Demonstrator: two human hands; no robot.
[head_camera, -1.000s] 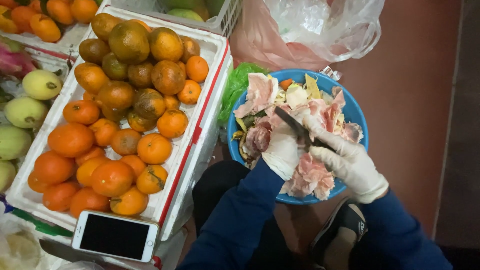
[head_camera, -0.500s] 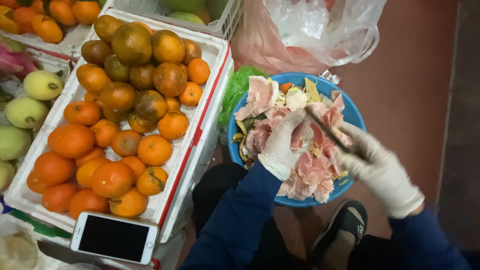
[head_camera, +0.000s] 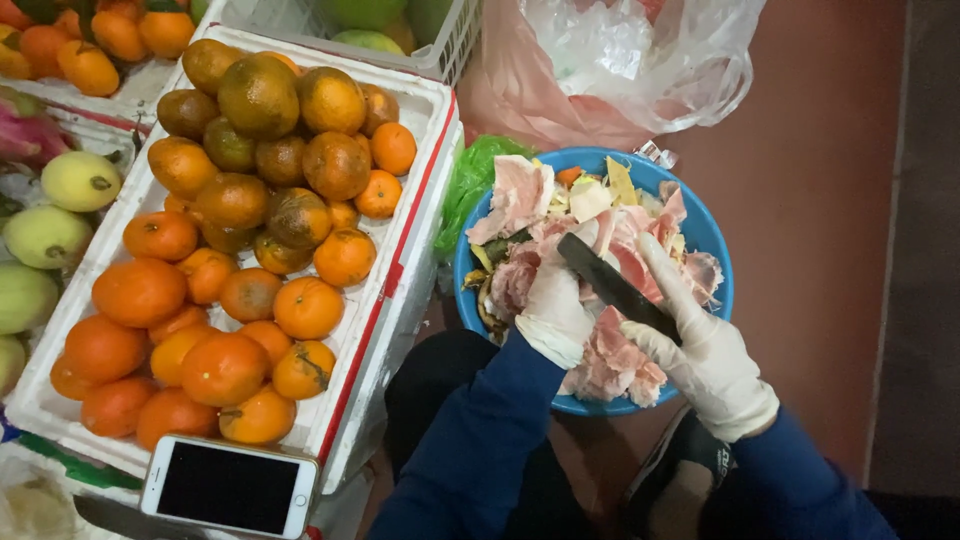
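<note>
Right hand (head_camera: 705, 365), gloved, grip clamped on dark knife (head_camera: 615, 285); left hand (head_camera: 555, 310) closed on pink peel (head_camera: 610, 365) over blue bowl (head_camera: 715, 235), centre right of frame.

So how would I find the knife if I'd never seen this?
Look at the round blue basin of pink fruit peels, right of the white foam box of oranges. The knife is the dark straight blade across the peels, gripped by the white-gloved right hand.

Blue basin (head_camera: 712, 240) on reddish floor (head_camera: 810, 200)

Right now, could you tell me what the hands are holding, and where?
The right hand grips a dark knife by its handle end; the left hand holds fruit peel.
</note>
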